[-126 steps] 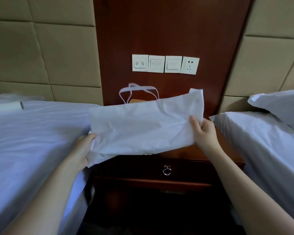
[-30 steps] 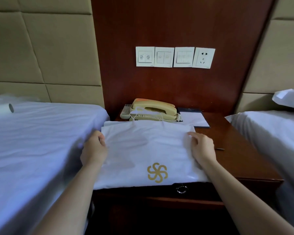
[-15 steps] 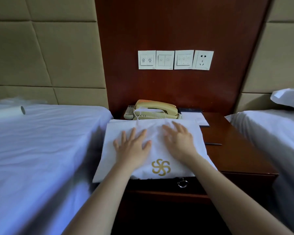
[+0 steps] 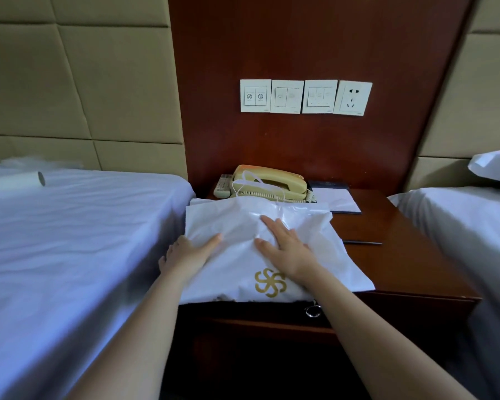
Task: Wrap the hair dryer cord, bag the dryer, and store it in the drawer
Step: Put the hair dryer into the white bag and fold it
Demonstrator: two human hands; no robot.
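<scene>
1. Right hand (image 4: 286,249): fingers spread, palm flat on top of the white bag (image 4: 315,255); pressing, grasping nothing.
2. Left hand (image 4: 188,251): at the bag's left edge, thumb on top, other fingers at the side; whether it pinches the fabric cannot be told.
3. The bag lies on the nightstand (image 4: 401,255), logo toward the front edge, drawstring loops (image 4: 254,183) over the telephone (image 4: 272,180).
4. The hair dryer is not visible; whether it is inside the bag cannot be confirmed.
5. The drawer (image 4: 257,310), with ring pull (image 4: 313,310), appears closed.
6. Judgement: storing the bag in the drawer is outstanding.
</scene>
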